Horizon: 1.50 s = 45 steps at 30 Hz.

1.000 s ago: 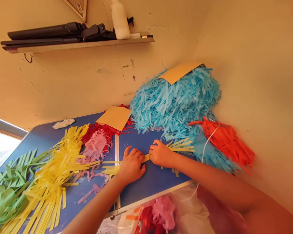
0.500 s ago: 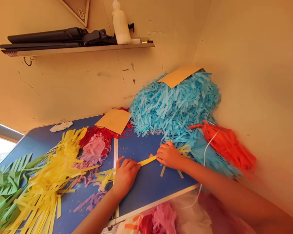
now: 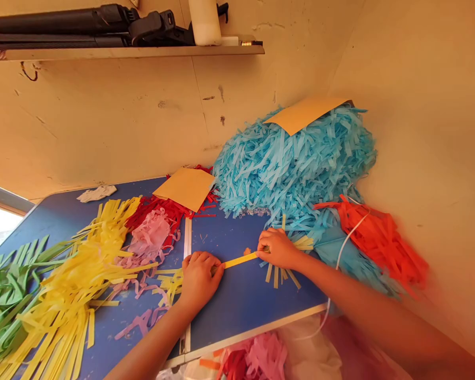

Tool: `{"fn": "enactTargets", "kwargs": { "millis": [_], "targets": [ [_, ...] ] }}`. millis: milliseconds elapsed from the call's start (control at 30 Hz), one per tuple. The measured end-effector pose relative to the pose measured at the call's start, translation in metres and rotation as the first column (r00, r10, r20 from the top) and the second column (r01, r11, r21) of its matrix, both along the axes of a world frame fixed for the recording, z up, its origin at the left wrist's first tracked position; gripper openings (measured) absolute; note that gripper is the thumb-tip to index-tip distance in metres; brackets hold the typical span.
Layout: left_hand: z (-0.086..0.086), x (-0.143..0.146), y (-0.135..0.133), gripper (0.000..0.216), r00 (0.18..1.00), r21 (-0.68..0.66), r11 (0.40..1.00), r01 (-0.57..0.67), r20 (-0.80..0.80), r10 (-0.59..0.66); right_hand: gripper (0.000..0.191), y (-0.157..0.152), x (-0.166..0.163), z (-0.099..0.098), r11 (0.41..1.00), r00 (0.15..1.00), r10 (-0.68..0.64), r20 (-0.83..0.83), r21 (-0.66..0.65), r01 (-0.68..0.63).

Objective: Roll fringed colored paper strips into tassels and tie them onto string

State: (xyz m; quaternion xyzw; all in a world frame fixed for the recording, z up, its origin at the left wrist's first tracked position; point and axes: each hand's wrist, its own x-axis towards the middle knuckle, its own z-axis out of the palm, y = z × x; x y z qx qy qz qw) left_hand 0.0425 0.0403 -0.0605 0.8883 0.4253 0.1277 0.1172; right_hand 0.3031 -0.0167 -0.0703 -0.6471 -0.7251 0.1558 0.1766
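A narrow band of yellow tissue paper point(image 3: 240, 260) runs between my two hands, low over the blue table point(image 3: 237, 311). My left hand point(image 3: 201, 274) is closed on its left end, and yellow fringe shows past the wrist. On the right end, my right hand point(image 3: 277, 249) pinches the band with curled fingers. Cut yellow strips fan out beneath and beyond that hand. A small orange scrap point(image 3: 247, 252) lies just behind the band. Left of my left hand are pink tissue fringe point(image 3: 148, 235) and a large heap of yellow fringe point(image 3: 83, 269).
Blue fringe point(image 3: 293, 163) is piled against the wall, topped by an orange paper sheet point(image 3: 301, 116). Red-orange fringe point(image 3: 380, 240) and a white cord point(image 3: 346, 240) are at right. Green fringe point(image 3: 8, 295) lies far left. A shelf point(image 3: 142, 51) holds black items and a white bottle point(image 3: 206, 24).
The view has tilted down and shifted slightly. Both hands keep hold of the yellow band; the right hand has turned a little, and the strips around it are spread more.
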Motion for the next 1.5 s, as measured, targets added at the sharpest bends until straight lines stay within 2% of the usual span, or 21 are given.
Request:
{"fn": "enactTargets", "kwargs": {
  "millis": [100, 200, 267, 367, 467, 533, 633, 767, 900, 1000, 1067, 1167, 1300, 1367, 1500],
  "targets": [
    [0.004, 0.003, 0.0, 0.017, 0.999, 0.028, 1.0, -0.001, -0.047, 0.002, 0.019, 0.001, -0.004, 0.007, 0.999, 0.998, -0.032, 0.05, -0.018, 0.033],
    [0.009, 0.005, -0.001, 0.017, 0.989, 0.141, 0.981, 0.136, -0.076, -0.126, 0.009, 0.001, -0.008, 0.018, 0.999, 0.992, -0.037, 0.119, 0.022, 0.035],
    [0.012, 0.006, -0.001, 0.029, 0.967, 0.206, 0.946, 0.251, -0.108, -0.233, 0.003, 0.0, -0.011, 0.023, 0.99, 0.979, 0.08, 0.185, 0.099, -0.1],
    [0.015, 0.006, -0.002, 0.036, 0.949, 0.241, 0.92, 0.31, -0.138, -0.284, 0.009, 0.0, -0.019, 0.025, 0.916, 0.904, 0.29, 0.313, 0.183, -0.358],
    [0.017, 0.007, -0.004, 0.033, 0.946, 0.257, 0.912, 0.32, -0.14, -0.293, 0.02, 0.001, -0.028, 0.022, 0.854, 0.822, 0.358, 0.443, 0.201, -0.48],
    [0.018, 0.009, -0.005, 0.025, 0.946, 0.261, 0.91, 0.322, -0.131, -0.297, 0.029, 0.004, -0.033, 0.02, 0.834, 0.788, 0.36, 0.5, 0.206, -0.512],
    [0.017, 0.013, -0.006, 0.017, 0.953, 0.264, 0.915, 0.304, -0.083, -0.293, 0.027, 0.009, -0.034, 0.016, 0.86, 0.821, 0.316, 0.475, 0.222, -0.459],
    [0.012, 0.015, -0.002, 0.018, 0.959, 0.292, 0.916, 0.276, -0.027, -0.281, 0.017, 0.013, -0.031, 0.016, 0.91, 0.885, 0.263, 0.384, 0.206, -0.359],
    [0.007, 0.014, -0.001, 0.022, 0.959, 0.348, 0.896, 0.276, -0.031, -0.283, 0.013, 0.009, -0.036, 0.019, 0.882, 0.859, 0.266, 0.438, 0.249, -0.4],
    [0.005, 0.009, -0.003, 0.024, 0.956, 0.37, 0.883, 0.29, -0.071, -0.285, 0.022, 0.003, -0.036, 0.014, 0.876, 0.85, 0.245, 0.467, 0.27, -0.401],
    [0.003, 0.004, -0.003, 0.024, 0.959, 0.362, 0.889, 0.28, -0.073, -0.272, 0.026, -0.001, -0.03, 0.009, 0.886, 0.874, 0.221, 0.433, 0.285, -0.366],
    [-0.001, -0.006, 0.0, 0.022, 0.979, 0.271, 0.942, 0.197, -0.006, -0.203, 0.018, -0.004, -0.015, 0.003, 0.92, 0.933, 0.196, 0.301, 0.272, -0.281],
    [-0.004, -0.014, 0.005, 0.019, 0.994, 0.038, 0.996, 0.08, 0.068, -0.083, 0.01, -0.002, 0.001, 0.004, 0.995, 0.996, 0.067, 0.054, 0.074, -0.071],
    [-0.003, -0.013, 0.006, 0.019, 0.996, -0.018, 0.999, 0.049, 0.073, -0.047, 0.009, 0.0, 0.002, 0.006, 1.0, 1.0, 0.018, 0.012, -0.006, -0.018],
    [0.003, -0.004, 0.004, 0.024, 0.999, -0.044, 0.999, -0.006, 0.039, 0.008, 0.011, 0.006, -0.003, 0.014, 0.996, 0.999, -0.028, 0.033, -0.082, 0.03]
  ]
}}
